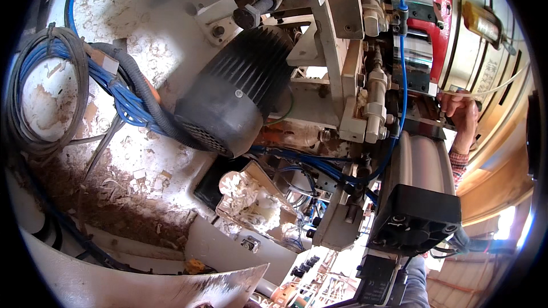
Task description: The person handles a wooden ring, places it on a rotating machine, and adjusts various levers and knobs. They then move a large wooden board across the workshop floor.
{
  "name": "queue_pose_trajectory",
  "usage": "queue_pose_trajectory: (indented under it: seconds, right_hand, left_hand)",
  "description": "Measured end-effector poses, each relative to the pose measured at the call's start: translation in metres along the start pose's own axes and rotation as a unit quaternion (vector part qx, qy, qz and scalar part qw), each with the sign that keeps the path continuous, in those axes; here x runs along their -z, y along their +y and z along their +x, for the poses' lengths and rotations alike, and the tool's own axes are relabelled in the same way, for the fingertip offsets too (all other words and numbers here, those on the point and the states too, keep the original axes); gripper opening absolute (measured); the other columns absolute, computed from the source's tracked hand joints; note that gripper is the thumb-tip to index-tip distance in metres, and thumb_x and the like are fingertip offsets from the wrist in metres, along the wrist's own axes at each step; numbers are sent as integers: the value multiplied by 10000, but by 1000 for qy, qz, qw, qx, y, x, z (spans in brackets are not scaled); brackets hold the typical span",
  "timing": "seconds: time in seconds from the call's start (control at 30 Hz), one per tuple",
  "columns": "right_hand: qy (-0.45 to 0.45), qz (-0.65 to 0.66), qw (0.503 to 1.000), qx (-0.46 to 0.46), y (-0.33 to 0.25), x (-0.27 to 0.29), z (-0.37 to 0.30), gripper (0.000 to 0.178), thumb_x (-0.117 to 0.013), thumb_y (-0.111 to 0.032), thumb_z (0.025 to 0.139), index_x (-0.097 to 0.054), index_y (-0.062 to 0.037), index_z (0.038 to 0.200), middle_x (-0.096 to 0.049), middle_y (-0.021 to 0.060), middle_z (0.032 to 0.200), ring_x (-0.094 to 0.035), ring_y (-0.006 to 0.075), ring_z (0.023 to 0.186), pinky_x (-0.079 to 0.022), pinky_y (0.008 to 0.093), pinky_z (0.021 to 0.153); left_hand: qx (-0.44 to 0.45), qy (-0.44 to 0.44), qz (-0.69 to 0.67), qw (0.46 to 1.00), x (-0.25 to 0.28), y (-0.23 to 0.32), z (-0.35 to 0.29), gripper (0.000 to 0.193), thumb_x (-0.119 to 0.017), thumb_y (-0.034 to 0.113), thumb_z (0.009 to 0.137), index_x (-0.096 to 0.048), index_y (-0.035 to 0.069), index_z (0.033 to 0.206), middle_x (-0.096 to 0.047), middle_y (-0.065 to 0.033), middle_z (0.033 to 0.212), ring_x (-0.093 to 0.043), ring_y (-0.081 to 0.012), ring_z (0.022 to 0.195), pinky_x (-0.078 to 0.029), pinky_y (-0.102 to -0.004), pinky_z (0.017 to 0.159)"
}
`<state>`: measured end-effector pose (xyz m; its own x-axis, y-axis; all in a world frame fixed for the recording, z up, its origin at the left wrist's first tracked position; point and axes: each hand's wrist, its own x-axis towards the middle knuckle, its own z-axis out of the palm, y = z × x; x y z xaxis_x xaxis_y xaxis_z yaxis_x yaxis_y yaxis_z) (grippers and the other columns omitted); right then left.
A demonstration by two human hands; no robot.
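My right hand (461, 111) reaches in at the far right, its plaid sleeve (458, 165) partly behind a pneumatic cylinder (425, 159) with a black end cap (415, 219). Its fingers are bent and pressed together beside a dark metal block (421, 107) above the cylinder. Whatever lies between the fingertips is too small to make out. A thin pale cord (496, 86) runs past the knuckles toward the right. Above the hand are a red machine part (441, 28) and shiny metal rollers (412, 57). My left hand is out of view.
A black finned motor (237, 94) sits mid-frame. Coiled cables (80, 68) hang at the left. A blue air hose (403, 74) runs down past metal fittings (375, 100). Below the motor are a plastic bottle (297, 134) and an open cardboard box (274, 185) holding crumpled white material.
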<state>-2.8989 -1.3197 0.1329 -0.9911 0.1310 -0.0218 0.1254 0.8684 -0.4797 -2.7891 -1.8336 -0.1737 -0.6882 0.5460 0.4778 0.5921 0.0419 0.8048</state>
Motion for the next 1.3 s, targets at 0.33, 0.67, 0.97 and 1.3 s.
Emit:
queue_pose_trajectory:
  seconds: [0.33,0.67,0.97,1.3]
  right_hand:
    - [35,-6,996,-88,-10,-16,11,322,-554,-325,1032,-693,-35,1018,-710,51,862,-660,128,809,-513,270,792]
    - [166,-8,951,261,-84,-55,-146,204,-682,-196,916,-672,-7,991,-659,83,853,-616,189,765,-503,339,686]
    - [66,55,996,-27,16,-155,-465,93,-692,-63,857,-670,9,911,-654,140,798,-626,323,714,-502,399,660]
    - [116,182,974,-70,32,-168,-535,126,-704,-51,832,-674,-1,943,-690,130,859,-658,319,764,-536,392,705]
  left_hand:
    - [-36,13,101,994,-2,0,25,344,-551,228,931,-559,-35,1152,-643,-201,1026,-655,-358,886,-525,-527,781]
    - [-4,29,146,989,-5,87,22,369,-618,155,853,-611,-84,1135,-596,-258,1182,-590,-434,1039,-489,-493,909]
    - [-115,-58,172,977,-118,184,99,446,-746,103,740,-614,-36,1143,-593,-216,1183,-599,-420,1063,-498,-482,857]
    - [-246,-167,541,786,-191,212,246,666,-790,292,729,-555,-31,1263,-526,-201,1205,-480,-397,1227,-361,-569,1059]
